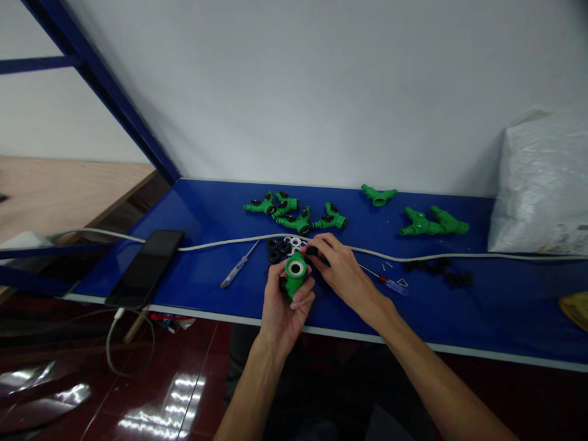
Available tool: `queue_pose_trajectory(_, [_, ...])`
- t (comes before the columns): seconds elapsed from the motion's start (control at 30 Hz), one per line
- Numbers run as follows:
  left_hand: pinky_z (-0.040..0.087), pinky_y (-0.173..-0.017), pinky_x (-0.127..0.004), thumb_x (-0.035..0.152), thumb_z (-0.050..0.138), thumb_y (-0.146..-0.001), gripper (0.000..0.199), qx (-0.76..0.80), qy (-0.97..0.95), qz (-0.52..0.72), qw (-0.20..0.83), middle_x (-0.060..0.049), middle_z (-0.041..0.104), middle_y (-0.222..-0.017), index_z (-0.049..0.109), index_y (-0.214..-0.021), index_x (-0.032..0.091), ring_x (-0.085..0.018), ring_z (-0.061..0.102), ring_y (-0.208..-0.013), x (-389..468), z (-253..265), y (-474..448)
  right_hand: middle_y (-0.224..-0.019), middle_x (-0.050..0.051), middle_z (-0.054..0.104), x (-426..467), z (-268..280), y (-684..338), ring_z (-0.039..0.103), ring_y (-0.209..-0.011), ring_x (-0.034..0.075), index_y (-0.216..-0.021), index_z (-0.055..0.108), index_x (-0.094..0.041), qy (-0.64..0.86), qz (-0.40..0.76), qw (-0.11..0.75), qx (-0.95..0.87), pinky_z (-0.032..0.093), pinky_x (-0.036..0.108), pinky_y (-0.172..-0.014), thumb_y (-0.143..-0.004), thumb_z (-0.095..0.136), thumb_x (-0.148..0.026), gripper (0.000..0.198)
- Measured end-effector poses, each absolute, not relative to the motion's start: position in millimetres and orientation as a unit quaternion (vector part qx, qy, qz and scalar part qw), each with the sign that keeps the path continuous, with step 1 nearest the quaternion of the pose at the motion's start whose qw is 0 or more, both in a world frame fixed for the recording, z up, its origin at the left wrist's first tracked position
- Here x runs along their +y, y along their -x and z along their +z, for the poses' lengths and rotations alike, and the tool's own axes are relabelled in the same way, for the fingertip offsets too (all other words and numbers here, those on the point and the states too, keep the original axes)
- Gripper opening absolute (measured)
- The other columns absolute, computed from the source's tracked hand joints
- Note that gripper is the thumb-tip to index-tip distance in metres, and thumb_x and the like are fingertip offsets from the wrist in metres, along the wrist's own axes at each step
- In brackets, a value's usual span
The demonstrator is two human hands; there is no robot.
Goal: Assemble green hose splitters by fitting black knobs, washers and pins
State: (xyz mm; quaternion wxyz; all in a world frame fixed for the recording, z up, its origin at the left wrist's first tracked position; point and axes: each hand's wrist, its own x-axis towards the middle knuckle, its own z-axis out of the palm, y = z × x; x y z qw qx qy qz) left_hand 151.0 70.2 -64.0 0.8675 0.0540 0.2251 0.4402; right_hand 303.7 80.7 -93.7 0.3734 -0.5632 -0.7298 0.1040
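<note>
My left hand (281, 306) is wrapped round a green hose splitter (293, 289) just above the table's front edge, its round opening with a white ring facing up at me. Close beside it, my right hand (342, 269) pinches a small black piece (312, 250) at the splitter's upper end. Whether that piece touches the splitter I cannot tell. Behind my hands lie black rings (274, 255) and white washers (296, 242), partly hidden by my fingers. Several green splitters with black valves (301, 220) rest farther back.
On the blue table (202, 211) lie a phone (147, 266), a clear-handled screwdriver (236, 271), another screwdriver (390, 284), small screws (402, 282) and black parts (454, 279). A white cable (229, 244) crosses it. Bare green splitters (418, 222) and a plastic-wrapped package (542, 184) stand right.
</note>
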Motion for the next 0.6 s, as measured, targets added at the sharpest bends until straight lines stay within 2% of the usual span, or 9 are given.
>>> queue_pose_trajectory(0.17, [0.029, -0.035, -0.009, 0.025, 0.061, -0.087, 0.020, 0.218, -0.061, 0.456, 0.861, -0.002, 0.063, -0.076, 0.066, -0.099, 0.010, -0.001, 0.034, -0.042, 70, -66, -151, -0.109, 0.007, 0.060, 67, -77, -303, 0.066, -0.080, 0.017, -0.117, 0.069, -0.023, 0.573, 0.099, 0.464, -0.668, 0.060, 0.036, -0.079, -0.091, 0.063, -0.015, 0.028])
queue_pose_trajectory(0.27, [0.029, -0.035, -0.010, 0.026, 0.063, -0.087, 0.022, 0.212, -0.069, 0.456, 0.861, -0.003, 0.064, -0.076, 0.066, -0.102, 0.010, -0.001, 0.035, -0.042, 71, -67, -152, -0.108, 0.005, 0.060, 52, -62, -300, 0.068, -0.085, 0.016, -0.106, 0.072, -0.024, 0.550, 0.139, 0.563, -0.601, 0.061, 0.032, -0.079, -0.091, 0.067, -0.022, 0.016])
queue_pose_trajectory(0.33, [0.029, -0.035, -0.010, 0.025, 0.066, -0.086, 0.022, 0.211, -0.076, 0.451, 0.864, -0.002, 0.064, -0.075, 0.066, -0.102, 0.010, -0.001, 0.037, -0.042, 71, -68, -154, -0.108, 0.005, 0.064, 41, -52, -296, 0.069, -0.093, 0.018, -0.100, 0.072, -0.025, 0.530, 0.150, 0.589, -0.592, 0.062, 0.032, -0.082, -0.091, 0.069, -0.023, 0.010])
queue_pose_trajectory(0.47, [0.031, -0.038, -0.011, 0.027, 0.072, -0.084, 0.023, 0.218, -0.097, 0.433, 0.869, 0.004, 0.056, -0.064, 0.065, -0.099, 0.011, -0.002, 0.042, -0.042, 71, -72, -157, -0.110, 0.006, 0.071, 28, -44, -291, 0.071, -0.102, 0.020, -0.102, 0.072, -0.026, 0.498, 0.065, 0.519, -0.692, 0.062, 0.036, -0.091, -0.093, 0.068, -0.018, 0.013])
queue_pose_trajectory(0.6, [0.030, -0.040, -0.012, 0.032, 0.076, -0.083, 0.037, 0.251, -0.142, 0.436, 0.853, 0.004, 0.058, -0.070, 0.061, -0.110, 0.013, -0.002, 0.044, -0.044, 69, -75, -160, -0.117, 0.010, 0.071, 24, -42, -297, 0.071, -0.109, 0.019, -0.108, 0.070, -0.021, 0.476, -0.001, 0.435, -0.765, 0.062, 0.032, -0.095, -0.096, 0.062, -0.013, 0.017])
